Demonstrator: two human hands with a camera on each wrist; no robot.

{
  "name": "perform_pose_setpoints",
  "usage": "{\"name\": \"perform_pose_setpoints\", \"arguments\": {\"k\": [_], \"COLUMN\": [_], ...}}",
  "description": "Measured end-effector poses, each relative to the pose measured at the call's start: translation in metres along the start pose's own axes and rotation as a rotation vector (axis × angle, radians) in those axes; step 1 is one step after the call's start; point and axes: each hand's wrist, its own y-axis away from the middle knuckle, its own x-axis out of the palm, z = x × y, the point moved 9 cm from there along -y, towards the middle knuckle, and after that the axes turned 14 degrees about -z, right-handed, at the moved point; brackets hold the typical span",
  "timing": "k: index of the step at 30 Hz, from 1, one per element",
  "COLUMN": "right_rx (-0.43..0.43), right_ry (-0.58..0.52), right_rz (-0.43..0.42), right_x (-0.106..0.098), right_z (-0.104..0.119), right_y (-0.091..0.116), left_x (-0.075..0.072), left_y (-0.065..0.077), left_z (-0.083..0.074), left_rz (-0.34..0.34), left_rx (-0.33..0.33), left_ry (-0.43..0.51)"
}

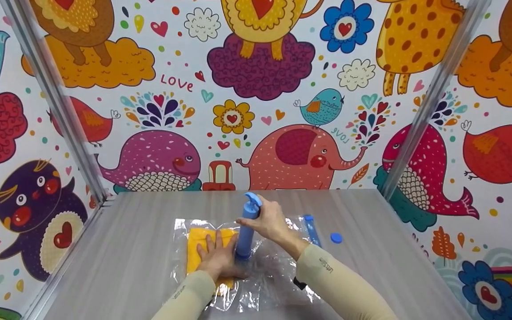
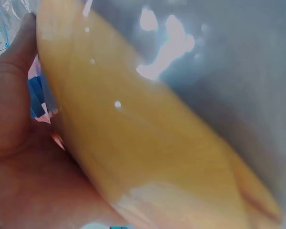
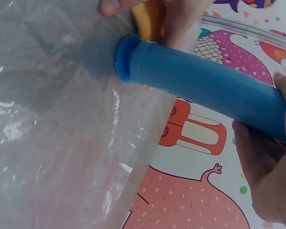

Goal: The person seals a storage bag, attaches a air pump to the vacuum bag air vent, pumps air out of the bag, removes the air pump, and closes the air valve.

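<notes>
A clear plastic vacuum bag (image 1: 278, 266) lies on the table with a folded yellow cloth (image 1: 194, 255) inside its left part. My left hand (image 1: 221, 260) presses on the bag over the cloth, its fingers spread. In my right hand (image 1: 274, 220) I grip the upper end of a blue hand pump (image 1: 245, 238), which stands nearly upright just right of the left hand. The pump's lower end meets a round blue valve (image 3: 126, 58) on the bag's film in the right wrist view. Up close in the left wrist view, the cloth (image 2: 124, 129) shows through shiny film.
A small round blue cap (image 1: 336, 238) lies on the table (image 1: 362, 266) right of the bag. Along the bag's right side is a blue strip (image 1: 312, 231). Patterned walls (image 1: 185, 111) rise behind and beside the table, with metal posts (image 1: 60, 102) at the corners.
</notes>
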Motion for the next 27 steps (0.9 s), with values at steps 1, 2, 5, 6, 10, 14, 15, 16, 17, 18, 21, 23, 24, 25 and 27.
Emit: {"name": "perform_pose_setpoints", "arguments": {"k": [1, 2, 5, 6, 10, 14, 15, 16, 17, 18, 21, 23, 24, 25, 27], "right_rx": [-0.009, -0.019, -0.038, -0.039, -0.051, -0.043, -0.034, -0.022, -0.012, -0.009, -0.014, -0.029, -0.031, -0.031, -0.036], "right_ry": [0.002, -0.007, -0.112, -0.151, -0.222, -0.151, -0.122, -0.095, -0.071, -0.044, 0.003, -0.031, -0.064, -0.106, -0.195], "right_rz": [0.001, 0.014, 0.100, 0.137, 0.223, 0.181, 0.158, 0.140, 0.122, 0.105, 0.099, 0.125, 0.150, 0.179, 0.237], "right_x": [0.001, 0.002, 0.007, 0.008, 0.009, 0.006, 0.004, 0.004, 0.004, 0.003, 0.005, 0.007, 0.008, 0.010, 0.012], "right_z": [-0.001, -0.001, -0.003, -0.002, 0.002, 0.002, 0.001, 0.000, -0.001, -0.001, -0.002, -0.001, 0.000, 0.000, 0.003], "right_y": [0.001, 0.002, 0.004, 0.005, 0.003, 0.000, -0.001, -0.001, 0.000, 0.000, 0.002, 0.003, 0.003, 0.004, 0.004], "left_x": [0.001, 0.002, 0.002, 0.002, -0.002, -0.003, -0.003, -0.003, -0.003, -0.002, -0.001, 0.000, 0.001, 0.001, 0.000], "left_y": [0.000, -0.001, -0.002, -0.001, -0.001, 0.000, 0.000, 0.001, 0.001, 0.001, 0.001, 0.001, 0.001, 0.000, -0.001], "left_z": [0.000, 0.000, -0.001, -0.002, -0.003, -0.002, -0.002, -0.002, -0.002, -0.001, 0.000, 0.000, 0.001, 0.001, 0.002], "left_rz": [0.001, 0.000, 0.005, 0.007, 0.015, 0.016, 0.015, 0.014, 0.011, 0.011, 0.014, 0.017, 0.018, 0.019, 0.019], "left_rx": [0.002, 0.005, 0.007, 0.007, 0.001, -0.003, -0.002, -0.001, 0.001, 0.001, 0.003, 0.004, 0.004, 0.002, -0.001], "left_ry": [0.000, -0.002, -0.006, -0.009, -0.006, 0.004, 0.007, 0.010, 0.011, 0.010, 0.005, -0.002, -0.005, -0.006, -0.011]}}
